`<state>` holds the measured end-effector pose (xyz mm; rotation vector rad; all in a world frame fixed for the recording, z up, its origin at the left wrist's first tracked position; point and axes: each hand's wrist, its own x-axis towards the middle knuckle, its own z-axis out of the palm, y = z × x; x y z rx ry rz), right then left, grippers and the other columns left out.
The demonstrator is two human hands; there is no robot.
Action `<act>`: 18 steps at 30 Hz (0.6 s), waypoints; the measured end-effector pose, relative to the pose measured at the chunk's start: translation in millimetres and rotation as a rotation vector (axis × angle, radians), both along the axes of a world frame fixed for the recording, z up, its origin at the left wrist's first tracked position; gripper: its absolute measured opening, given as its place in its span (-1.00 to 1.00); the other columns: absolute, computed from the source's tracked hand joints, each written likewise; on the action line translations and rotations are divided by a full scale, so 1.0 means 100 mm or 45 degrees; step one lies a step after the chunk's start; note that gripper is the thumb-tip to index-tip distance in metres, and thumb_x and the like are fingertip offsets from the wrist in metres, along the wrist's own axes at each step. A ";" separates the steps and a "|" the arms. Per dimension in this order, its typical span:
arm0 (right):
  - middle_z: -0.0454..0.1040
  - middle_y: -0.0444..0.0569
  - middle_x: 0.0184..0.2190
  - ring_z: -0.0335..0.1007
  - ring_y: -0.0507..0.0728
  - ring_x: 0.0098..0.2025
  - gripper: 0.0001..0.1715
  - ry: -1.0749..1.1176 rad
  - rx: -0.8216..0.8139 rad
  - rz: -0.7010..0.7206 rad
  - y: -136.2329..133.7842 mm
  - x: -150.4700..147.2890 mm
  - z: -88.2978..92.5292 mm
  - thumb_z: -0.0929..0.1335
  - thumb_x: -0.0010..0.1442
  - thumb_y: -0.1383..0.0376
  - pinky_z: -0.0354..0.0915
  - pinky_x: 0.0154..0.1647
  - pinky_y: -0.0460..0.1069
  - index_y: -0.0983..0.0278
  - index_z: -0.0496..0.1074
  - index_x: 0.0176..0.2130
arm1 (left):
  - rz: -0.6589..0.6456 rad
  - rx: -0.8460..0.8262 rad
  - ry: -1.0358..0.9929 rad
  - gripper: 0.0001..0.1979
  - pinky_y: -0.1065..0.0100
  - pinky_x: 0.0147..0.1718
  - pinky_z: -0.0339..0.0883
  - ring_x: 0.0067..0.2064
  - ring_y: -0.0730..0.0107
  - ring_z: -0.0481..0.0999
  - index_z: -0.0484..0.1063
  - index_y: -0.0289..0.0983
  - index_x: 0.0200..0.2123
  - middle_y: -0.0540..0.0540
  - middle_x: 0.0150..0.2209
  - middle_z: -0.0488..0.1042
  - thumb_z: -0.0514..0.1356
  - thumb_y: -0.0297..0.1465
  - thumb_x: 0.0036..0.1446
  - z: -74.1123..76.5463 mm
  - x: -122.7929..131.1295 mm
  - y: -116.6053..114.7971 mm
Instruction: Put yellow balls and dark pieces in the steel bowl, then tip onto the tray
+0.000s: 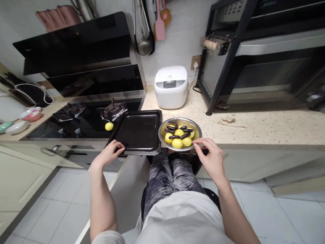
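Note:
A black baking tray (138,132) lies partly over the stove and the worktop edge. My left hand (106,155) is closed on its front left corner, fingers curled at the rim. To the tray's right is a round metal bowl (197,128). It holds several yellow lemons (177,143) with several small, dark purple eggplant-like pieces (185,136) on top. My right hand (210,155) pinches the bowl's front right rim, thumb and fingertips close to the nearest lemon. A single lemon (109,126) sits on the stove, left of the tray and apart from both hands.
Behind the bowl stands a white rice cooker (172,87). A black rack with an oven (284,72) fills the right side. Stove burners (114,110) are behind the tray. Several small bowls (17,127) stand far left. An open drawer or door (126,192) juts out below the tray.

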<state>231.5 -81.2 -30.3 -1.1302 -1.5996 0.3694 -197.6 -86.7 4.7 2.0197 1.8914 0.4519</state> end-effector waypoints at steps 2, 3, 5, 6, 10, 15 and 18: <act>0.63 0.04 -0.18 0.53 0.23 -0.10 -0.79 -0.002 0.002 0.000 0.00 0.01 0.00 0.34 0.39 0.20 0.43 -0.15 0.10 0.17 0.56 -0.22 | -0.015 -0.017 -0.011 -0.68 0.17 -0.02 0.44 -0.12 0.11 0.55 0.51 -0.20 -0.24 -0.13 -0.18 0.53 0.13 -0.09 0.18 0.05 -0.01 -0.02; 0.63 0.04 -0.18 0.53 0.23 -0.10 -0.79 -0.004 0.000 0.001 0.00 0.01 0.00 0.34 0.39 0.19 0.43 -0.15 0.10 0.17 0.56 -0.22 | -0.021 -0.040 -0.016 -0.69 0.20 -0.05 0.44 -0.14 0.14 0.55 0.49 -0.19 -0.23 -0.11 -0.20 0.54 0.13 -0.10 0.18 0.07 -0.01 -0.03; 0.63 0.04 -0.18 0.53 0.23 -0.09 -0.78 -0.008 -0.005 0.004 0.00 0.00 -0.01 0.33 0.40 0.19 0.43 -0.14 0.10 0.18 0.56 -0.22 | -0.032 -0.094 -0.032 -0.71 0.24 -0.08 0.44 -0.16 0.17 0.55 0.47 -0.18 -0.19 -0.08 -0.21 0.58 0.12 -0.12 0.18 0.10 -0.02 -0.04; 0.63 0.04 -0.18 0.53 0.23 -0.09 -0.78 -0.009 -0.005 0.007 0.00 0.00 -0.01 0.33 0.40 0.19 0.43 -0.14 0.10 0.18 0.56 -0.21 | -0.040 -0.113 -0.045 -0.71 0.24 -0.08 0.44 -0.15 0.16 0.55 0.47 -0.18 -0.18 -0.07 -0.20 0.59 0.12 -0.13 0.18 0.11 -0.03 -0.05; 0.62 0.02 -0.18 0.53 0.21 -0.10 -0.81 -0.004 0.010 0.009 0.01 -0.01 -0.02 0.34 0.39 0.23 0.42 -0.14 0.08 0.20 0.55 -0.21 | -0.063 -0.073 -0.113 -0.70 0.17 0.03 0.43 -0.02 0.11 0.58 0.50 -0.21 -0.13 -0.13 -0.10 0.61 0.14 -0.22 0.12 0.10 -0.12 -0.02; 0.62 0.01 -0.19 0.53 0.21 -0.11 -0.83 -0.009 0.018 0.004 0.01 0.00 -0.04 0.35 0.39 0.24 0.41 -0.11 0.09 0.19 0.55 -0.21 | -0.071 0.045 -0.069 -0.80 0.15 -0.05 0.46 -0.12 0.12 0.58 0.52 -0.22 -0.23 -0.14 -0.19 0.58 0.16 -0.32 0.11 0.05 -0.17 0.05; 0.62 0.01 -0.19 0.52 0.21 -0.11 -0.83 -0.007 0.016 0.003 0.01 0.00 -0.04 0.35 0.39 0.24 0.42 -0.11 0.09 0.19 0.55 -0.22 | -0.138 0.233 -0.110 -0.82 0.19 -0.08 0.45 -0.14 0.17 0.57 0.52 -0.23 -0.19 -0.13 -0.20 0.53 0.13 -0.35 0.23 0.06 0.07 0.09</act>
